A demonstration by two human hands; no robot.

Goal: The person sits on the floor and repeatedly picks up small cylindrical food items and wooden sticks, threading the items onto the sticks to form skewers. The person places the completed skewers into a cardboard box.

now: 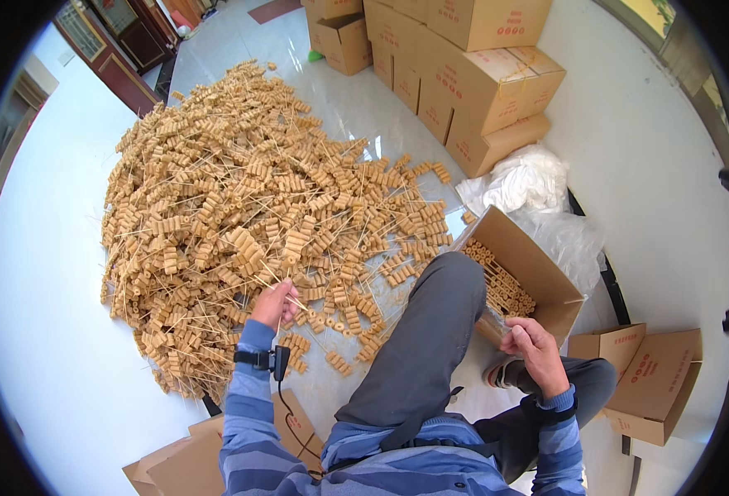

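Note:
Thin sticks threaded with tan, ridged spiral pieces lie in a big pile [207, 182] on the floor at the left and ahead of me. At the pile's near edge, my left hand [275, 304] is closed around the bare ends of a few skewers [248, 246], whose spiral pieces point away from me. To my right stands an open cardboard box [542, 256] with rows of the same spiral skewers [497, 281] packed inside. My right hand [536, 351] is at the box's near edge, fingers curled together; what they grip, if anything, is hidden.
Stacked cardboard boxes [463, 74] stand along the right wall. White plastic sacking [530, 178] lies behind the open box. Another open carton [654, 380] sits at far right, and cardboard flaps [186, 463] at lower left. My bent knee [455, 273] rises between pile and box.

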